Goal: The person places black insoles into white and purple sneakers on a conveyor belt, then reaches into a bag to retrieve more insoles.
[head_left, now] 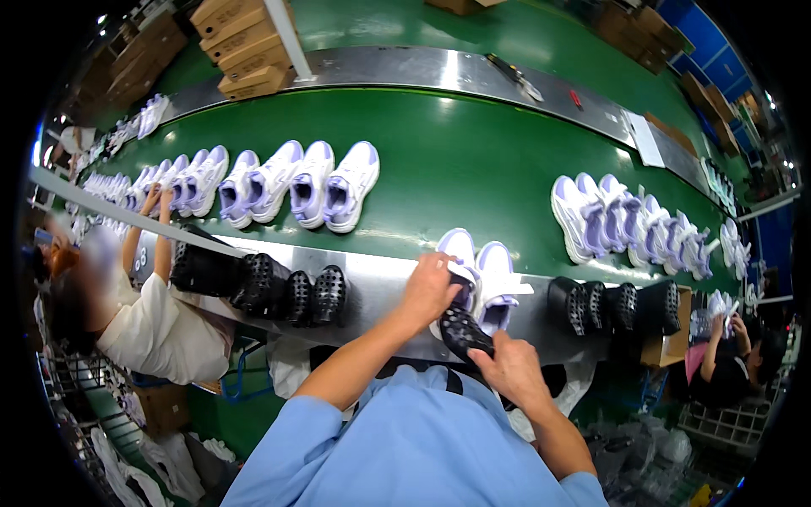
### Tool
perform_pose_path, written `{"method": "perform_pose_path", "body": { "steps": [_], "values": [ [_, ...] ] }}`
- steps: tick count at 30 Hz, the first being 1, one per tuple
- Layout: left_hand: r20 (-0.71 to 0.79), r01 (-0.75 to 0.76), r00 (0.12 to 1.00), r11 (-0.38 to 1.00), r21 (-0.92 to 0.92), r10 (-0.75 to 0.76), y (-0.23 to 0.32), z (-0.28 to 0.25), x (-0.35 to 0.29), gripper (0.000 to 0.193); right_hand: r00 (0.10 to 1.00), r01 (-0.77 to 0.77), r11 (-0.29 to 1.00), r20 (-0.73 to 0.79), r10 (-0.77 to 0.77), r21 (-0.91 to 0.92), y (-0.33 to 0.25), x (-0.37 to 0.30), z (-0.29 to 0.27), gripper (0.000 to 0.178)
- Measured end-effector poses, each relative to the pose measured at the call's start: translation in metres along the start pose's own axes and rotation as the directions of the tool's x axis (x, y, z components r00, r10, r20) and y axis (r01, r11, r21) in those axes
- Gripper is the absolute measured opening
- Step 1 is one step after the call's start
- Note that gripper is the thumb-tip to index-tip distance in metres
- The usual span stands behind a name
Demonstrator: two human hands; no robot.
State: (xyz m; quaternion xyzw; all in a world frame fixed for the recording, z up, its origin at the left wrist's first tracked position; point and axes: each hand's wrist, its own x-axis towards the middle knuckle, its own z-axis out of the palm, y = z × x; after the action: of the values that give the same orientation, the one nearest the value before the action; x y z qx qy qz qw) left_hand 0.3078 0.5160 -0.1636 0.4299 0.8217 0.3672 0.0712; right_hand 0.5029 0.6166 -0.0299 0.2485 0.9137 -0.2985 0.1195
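Observation:
Right in front of me, a pair of white sneakers with lilac trim sits at the bench's near edge. My left hand (pixel 429 291) is closed on the opening of the left sneaker (pixel 457 243). A black, hole-dotted shoe insert (pixel 463 331) slants at that sneaker's heel end, its upper part by the opening; how far inside it reaches is hidden. The lower end of this insert is gripped by my right hand (pixel 512 368), thumb and fingers closed. Beside it stands the right sneaker (pixel 494 269), with a white strip sticking out to the right.
Sneakers line the green belt (pixel 456 160) at left (pixel 351 186) and right (pixel 583 218). More black inserts stand on the metal ledge (pixel 380 283) at left (pixel 328 296) and right (pixel 623 306). Co-workers sit at left (pixel 169 325) and right (pixel 733 367). Boxes (pixel 245 42) are stacked beyond.

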Motion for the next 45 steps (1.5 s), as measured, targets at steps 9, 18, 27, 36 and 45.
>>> {"method": "perform_pose_path", "body": {
  "steps": [9, 18, 27, 36, 45],
  "values": [
    [0.277, 0.017, 0.96, 0.981, -0.192, 0.037, 0.003, 0.01, 0.007, 0.016, 0.986, -0.057, 0.997, -0.161, 0.046, -0.06, 0.028, 0.076, 0.087, 0.033],
    [0.314, 0.094, 0.949, 0.969, -0.23, -0.018, -0.016, -0.002, 0.013, 0.015, 0.985, 0.059, 0.956, -0.138, -0.102, -0.287, 0.019, 0.099, 0.12, 0.033],
    [0.027, 0.287, 0.957, 0.936, -0.203, -0.288, -0.012, -0.002, -0.055, 0.064, 0.756, 0.197, 0.978, -0.624, -0.198, -0.071, 0.024, 0.079, 0.117, 0.046],
    [0.225, 0.4, 0.906, 0.898, -0.183, -0.358, -0.028, 0.022, -0.049, 0.072, 0.904, -0.17, 0.978, -0.375, 0.205, 0.125, 0.025, 0.124, 0.121, 0.042],
    [0.078, -0.145, 0.985, 0.985, -0.091, 0.152, 0.035, -0.019, -0.082, 0.069, 0.842, -0.133, 0.967, -0.489, 0.226, 0.218, 0.066, 0.03, 0.047, 0.037]
  ]
}}
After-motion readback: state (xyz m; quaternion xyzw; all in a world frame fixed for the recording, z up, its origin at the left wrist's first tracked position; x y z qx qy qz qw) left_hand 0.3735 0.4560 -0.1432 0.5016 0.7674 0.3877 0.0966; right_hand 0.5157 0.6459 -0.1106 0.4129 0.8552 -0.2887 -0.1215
